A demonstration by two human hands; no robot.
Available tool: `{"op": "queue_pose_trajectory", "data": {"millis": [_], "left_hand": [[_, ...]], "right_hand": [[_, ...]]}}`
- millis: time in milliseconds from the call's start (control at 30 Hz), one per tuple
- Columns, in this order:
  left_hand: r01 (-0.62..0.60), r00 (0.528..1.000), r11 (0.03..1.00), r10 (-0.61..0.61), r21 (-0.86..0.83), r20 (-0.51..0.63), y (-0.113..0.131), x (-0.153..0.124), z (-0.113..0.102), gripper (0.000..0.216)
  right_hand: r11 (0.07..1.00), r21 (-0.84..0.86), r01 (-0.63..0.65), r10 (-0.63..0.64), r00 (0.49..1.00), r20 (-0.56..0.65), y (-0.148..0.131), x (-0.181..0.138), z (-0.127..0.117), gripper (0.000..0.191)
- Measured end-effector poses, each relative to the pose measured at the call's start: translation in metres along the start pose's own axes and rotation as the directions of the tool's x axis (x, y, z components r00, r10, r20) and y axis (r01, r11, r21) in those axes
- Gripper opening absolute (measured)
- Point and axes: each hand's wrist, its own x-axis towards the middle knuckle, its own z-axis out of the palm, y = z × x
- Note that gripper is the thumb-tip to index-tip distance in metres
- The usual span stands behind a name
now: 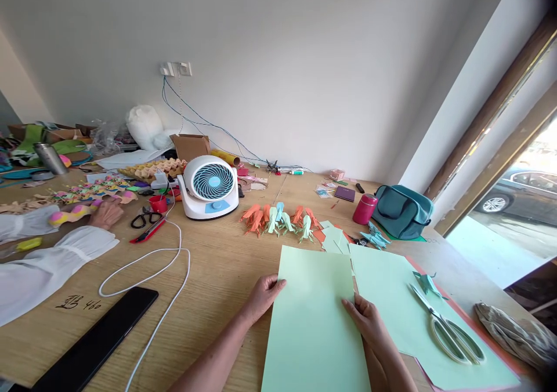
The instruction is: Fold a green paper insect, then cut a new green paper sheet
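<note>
A sheet of pale green paper [315, 322] is held up over the near part of the table, its lower end running out of view. My left hand [264, 294] pinches its left edge, thumb on top. On the opposite edge my right hand [369, 318] grips it the same way. To the right lies more green paper [387, 287] on top of an orange-red layer. White-handled scissors [448, 331] rest on that stack, with a small folded teal paper figure [430, 285] beside the blades. Beyond the held sheet stand several folded paper figures [278, 219] in orange, green and blue.
A white fan [211, 186] stands left of centre, its white cable [183, 276] looping over the table [209, 316]. A black tablet-like slab [98, 340] lies front left. At far left another person's hand [105, 213] touches craft pieces. A pink container [364, 209] and teal bag [402, 211] stand back right.
</note>
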Motion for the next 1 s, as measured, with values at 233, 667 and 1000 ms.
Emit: {"op": "queue_pose_trajectory", "data": {"millis": [233,667,1000], "left_hand": [[0.055,0.998,0.996,-0.057,-0.067,-0.025,-0.006,0.004,0.002,0.039],[-0.018,0.961,0.999,0.027,0.038,-0.276,-0.01,0.012,-0.01,0.025],[-0.075,0.914,0.985,0.131,0.155,-0.384,-0.008,0.011,-0.006,0.035]], "right_hand": [[0.999,-0.039,-0.001,0.003,0.999,0.035,0.006,0.003,0.0,0.045],[0.998,0.054,-0.039,0.034,0.996,0.086,-0.015,-0.008,0.002,0.046],[0.976,-0.215,0.036,-0.035,0.999,0.01,0.0,0.004,0.008,0.052]]}}
